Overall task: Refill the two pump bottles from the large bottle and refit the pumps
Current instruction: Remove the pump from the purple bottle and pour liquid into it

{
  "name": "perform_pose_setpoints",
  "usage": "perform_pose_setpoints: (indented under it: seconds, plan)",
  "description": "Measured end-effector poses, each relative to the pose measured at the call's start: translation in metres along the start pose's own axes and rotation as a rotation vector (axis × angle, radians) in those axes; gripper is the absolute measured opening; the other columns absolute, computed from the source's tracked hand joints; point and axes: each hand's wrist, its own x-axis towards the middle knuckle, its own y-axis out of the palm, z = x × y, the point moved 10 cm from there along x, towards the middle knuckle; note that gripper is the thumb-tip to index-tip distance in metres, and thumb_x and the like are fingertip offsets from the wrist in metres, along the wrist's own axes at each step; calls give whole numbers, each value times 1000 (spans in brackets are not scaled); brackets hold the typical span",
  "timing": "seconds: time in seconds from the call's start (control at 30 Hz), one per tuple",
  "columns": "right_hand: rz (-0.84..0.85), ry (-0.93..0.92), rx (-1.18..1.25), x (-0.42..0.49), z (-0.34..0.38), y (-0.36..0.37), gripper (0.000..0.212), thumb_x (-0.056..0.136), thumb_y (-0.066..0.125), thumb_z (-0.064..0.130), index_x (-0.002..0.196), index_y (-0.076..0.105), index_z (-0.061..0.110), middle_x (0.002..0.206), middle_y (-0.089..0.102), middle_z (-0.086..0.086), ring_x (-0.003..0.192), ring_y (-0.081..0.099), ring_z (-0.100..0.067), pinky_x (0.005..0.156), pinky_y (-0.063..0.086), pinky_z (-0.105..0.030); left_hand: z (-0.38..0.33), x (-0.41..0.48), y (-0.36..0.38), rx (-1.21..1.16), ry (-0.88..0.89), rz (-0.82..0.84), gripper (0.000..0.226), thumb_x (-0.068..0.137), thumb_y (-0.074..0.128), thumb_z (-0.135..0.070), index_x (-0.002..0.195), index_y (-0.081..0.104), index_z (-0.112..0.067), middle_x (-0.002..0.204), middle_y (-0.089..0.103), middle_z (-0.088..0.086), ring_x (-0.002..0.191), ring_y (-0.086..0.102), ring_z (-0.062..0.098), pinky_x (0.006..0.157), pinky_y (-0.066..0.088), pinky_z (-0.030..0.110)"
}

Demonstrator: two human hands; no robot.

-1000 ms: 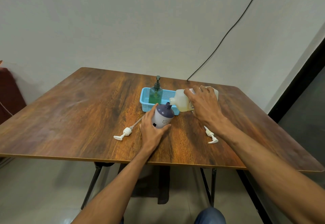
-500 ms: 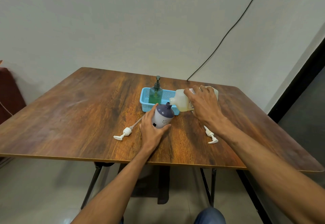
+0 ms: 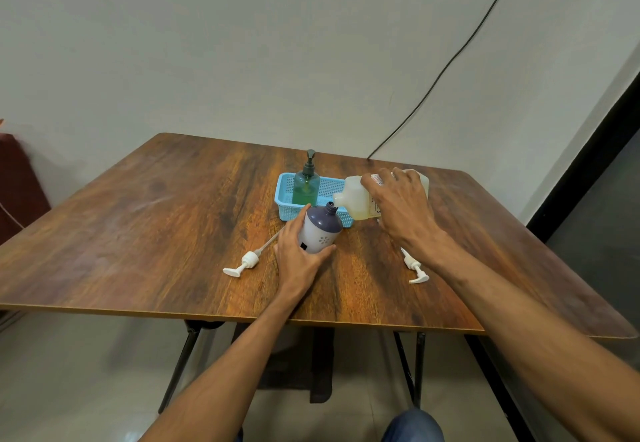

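Note:
My left hand [image 3: 298, 255] grips a white pump bottle with a purple top [image 3: 320, 228], tilted to the right with its open neck up. My right hand [image 3: 403, 206] holds the large translucent bottle [image 3: 356, 199] tipped on its side, its mouth right at the purple bottle's neck. Pale yellow liquid sits in the large bottle. One white pump [image 3: 246, 262] lies on the table left of my left hand. A second white pump [image 3: 414, 268] lies on the right, partly under my right wrist.
A blue plastic basket [image 3: 285, 192] stands behind the bottles and holds a green pump bottle [image 3: 306, 185] with its dark pump fitted. The wooden table [image 3: 156, 219] ends close to my body. A black cable runs down the wall behind.

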Motion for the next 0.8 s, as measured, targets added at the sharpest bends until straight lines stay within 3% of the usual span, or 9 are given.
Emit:
perform_pose_setpoints:
  seconds: [0.8]
  plan:
    - [-12,1,-29,0,1,-1,68,83,77,21,140,41,21,137,53,-15,125,50,-37,104,39,-52,0,-1,0,14,11,7,91,70,91,-28,148,45,-17,143,55,3,130,50,19,108,43,53]
